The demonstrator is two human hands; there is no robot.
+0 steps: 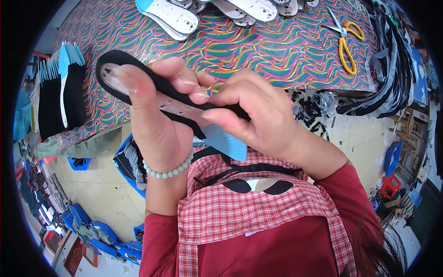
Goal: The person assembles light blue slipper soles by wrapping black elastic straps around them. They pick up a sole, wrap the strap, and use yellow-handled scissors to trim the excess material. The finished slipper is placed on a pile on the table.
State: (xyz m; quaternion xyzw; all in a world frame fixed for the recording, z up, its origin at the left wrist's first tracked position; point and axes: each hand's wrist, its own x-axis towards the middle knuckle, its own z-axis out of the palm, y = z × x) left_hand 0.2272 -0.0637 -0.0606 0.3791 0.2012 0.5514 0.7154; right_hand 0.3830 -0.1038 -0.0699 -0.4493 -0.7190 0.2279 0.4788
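My left hand (154,106), with a pale bead bracelet at the wrist, grips a shoe insole (177,107) above the near edge of the table. Its thumb lies along the pale, spotted face, and the other fingers are behind the far edge. A black strip (121,56) runs round the insole's rounded end and along its sides. Toward me, the opposite end is light blue (227,142). My right hand (263,108) pinches the black strip at the insole's right part between thumb and curled forefinger. The fingers partly hide the strip there.
More pale insoles (173,19) lie at the table's far side. Yellow-handled scissors (344,39) rest at the right, beside hanging black strips (392,60). At the left stands a row of blue-and-black insole pieces (62,94). A blue bin (124,159) of pieces sits below the table edge.
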